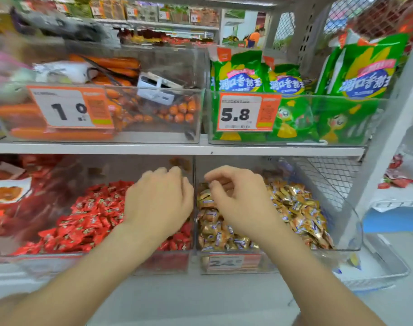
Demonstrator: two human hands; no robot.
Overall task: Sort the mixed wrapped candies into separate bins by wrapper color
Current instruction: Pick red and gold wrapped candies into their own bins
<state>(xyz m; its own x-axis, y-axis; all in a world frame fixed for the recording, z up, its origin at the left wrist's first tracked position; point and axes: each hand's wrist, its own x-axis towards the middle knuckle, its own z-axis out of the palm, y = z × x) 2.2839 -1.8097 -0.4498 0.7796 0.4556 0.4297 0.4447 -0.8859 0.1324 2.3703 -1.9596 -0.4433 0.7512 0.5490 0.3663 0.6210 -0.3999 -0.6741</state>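
Two clear bins stand side by side on the lower shelf. The left bin [59, 260] holds a heap of red-wrapped candies [92, 217]. The right bin [351, 231] holds gold-wrapped candies [299, 208]. My left hand [158, 201] reaches into the right end of the red bin, fingers curled downward; what lies under them is hidden. My right hand [238, 198] hovers over the left part of the gold candies, thumb and fingers bent toward each other; I cannot see anything between them.
A clear divider wall [194, 184] separates the two bins. The shelf above carries a bin of orange sausages [120, 114] and a bin of green snack bags [295, 118] with price tags. A wire mesh panel [330, 175] and a grey post [389, 137] close the right side.
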